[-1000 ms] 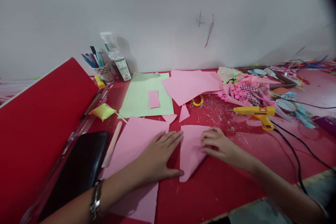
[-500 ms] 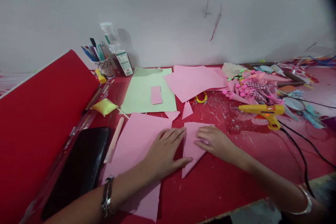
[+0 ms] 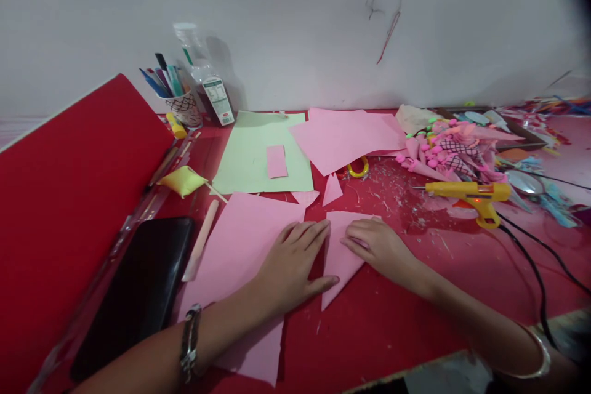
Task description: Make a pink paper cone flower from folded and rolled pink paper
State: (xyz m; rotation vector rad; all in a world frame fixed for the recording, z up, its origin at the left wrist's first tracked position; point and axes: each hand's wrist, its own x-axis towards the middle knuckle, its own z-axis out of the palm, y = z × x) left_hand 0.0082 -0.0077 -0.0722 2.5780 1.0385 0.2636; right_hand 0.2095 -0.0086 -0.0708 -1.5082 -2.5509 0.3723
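A folded piece of pink paper [image 3: 339,240], tapering to a point towards me, lies on the red table. My left hand [image 3: 290,261] is spread flat at its left side, fingertips and thumb touching its edge, the palm over a larger pink sheet [image 3: 249,221]. On the right side of the folded paper, my right hand [image 3: 381,246] has its fingers bent and closed on the paper's edge. Just beyond are two small pink paper triangles [image 3: 332,189] and yellow-handled scissors [image 3: 358,167], partly covered by more pink sheets [image 3: 348,135].
At right lie a yellow glue gun [image 3: 471,194] with a black cord and a heap of pink paper cones [image 3: 452,148]. A black phone [image 3: 138,289], a yellow pillow-shaped piece on a stick [image 3: 183,181], a pen cup [image 3: 184,109] and a bottle [image 3: 217,98] stand or lie left. A green sheet [image 3: 244,154] lies behind.
The view has shifted slightly. Both hands keep nearly the same places on the folded pink paper, with the right fingers slightly adjusted on its edge.
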